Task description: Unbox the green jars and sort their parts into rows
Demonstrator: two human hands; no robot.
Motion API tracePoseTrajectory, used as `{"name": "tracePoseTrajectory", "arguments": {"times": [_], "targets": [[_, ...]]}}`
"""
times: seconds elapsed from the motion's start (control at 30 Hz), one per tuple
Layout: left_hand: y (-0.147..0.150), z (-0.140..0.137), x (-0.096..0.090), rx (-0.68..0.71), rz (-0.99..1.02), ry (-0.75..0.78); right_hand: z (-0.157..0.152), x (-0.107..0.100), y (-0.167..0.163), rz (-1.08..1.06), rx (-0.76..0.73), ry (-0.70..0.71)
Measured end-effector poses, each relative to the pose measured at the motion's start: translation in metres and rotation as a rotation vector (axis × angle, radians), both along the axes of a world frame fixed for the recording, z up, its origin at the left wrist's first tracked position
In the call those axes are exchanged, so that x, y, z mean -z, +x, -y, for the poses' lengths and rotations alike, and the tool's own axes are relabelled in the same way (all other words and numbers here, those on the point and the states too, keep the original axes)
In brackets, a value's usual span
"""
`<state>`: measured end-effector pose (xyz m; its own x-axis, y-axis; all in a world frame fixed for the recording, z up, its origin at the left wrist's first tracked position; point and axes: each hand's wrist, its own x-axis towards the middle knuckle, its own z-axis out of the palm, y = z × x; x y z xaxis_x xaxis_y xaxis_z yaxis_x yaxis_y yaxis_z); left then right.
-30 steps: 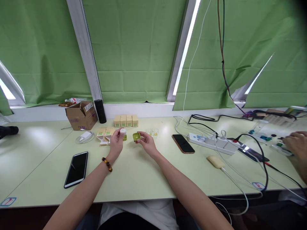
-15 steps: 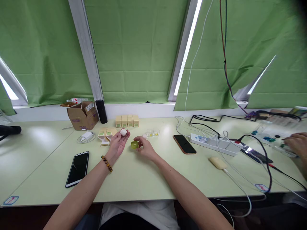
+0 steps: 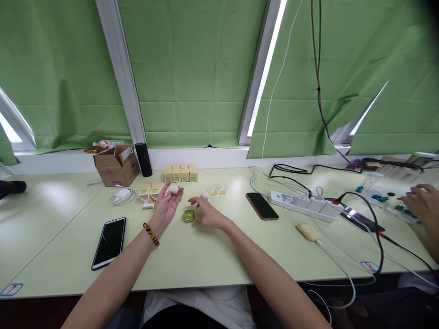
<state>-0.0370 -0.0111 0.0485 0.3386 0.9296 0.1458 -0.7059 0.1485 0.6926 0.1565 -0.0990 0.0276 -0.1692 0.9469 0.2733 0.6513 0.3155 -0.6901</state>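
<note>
Grn dish [image 3: 189, 216] btwn hands [image 3: 166, 210] [image 3: 210, 215], well off edge [image 3: 192, 286]

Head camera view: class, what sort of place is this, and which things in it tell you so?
Probably an indoor shared workspace, perhaps an office or workshop: a long pale table, a power strip among cables, and green blinds above.

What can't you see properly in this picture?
All in the head view:
Underside of the white piece: hidden by the left hand.
Any print on the four small boxes: too small.
Inside of the cardboard box: hidden by its walls.
Co-worker's arm: cut off by the right edge.
</note>
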Motion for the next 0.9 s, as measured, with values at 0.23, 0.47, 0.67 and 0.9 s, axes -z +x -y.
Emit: {"name": "tracePoseTrajectory", "arguments": {"times": [0.23,0.47,0.67,0.9], "targets": [[-0.001,-0.007,0.002,0.003,-0.098,-0.041,-0.020,-0.013,0.043,0.345,0.431,0.186],[0.005,-0.007,-0.002,-0.052,-0.276,0.127,-0.044,0.000,0.051,0.684,0.442,0.152],[0.019,-0.030,-0.008,-0.221,-0.748,0.487,-0.056,-0.001,0.054,0.706,0.450,0.163],[0.056,-0.058,-0.014,-0.227,-1.278,0.786,-0.072,-0.007,0.056,0.726,0.461,0.166]]}}
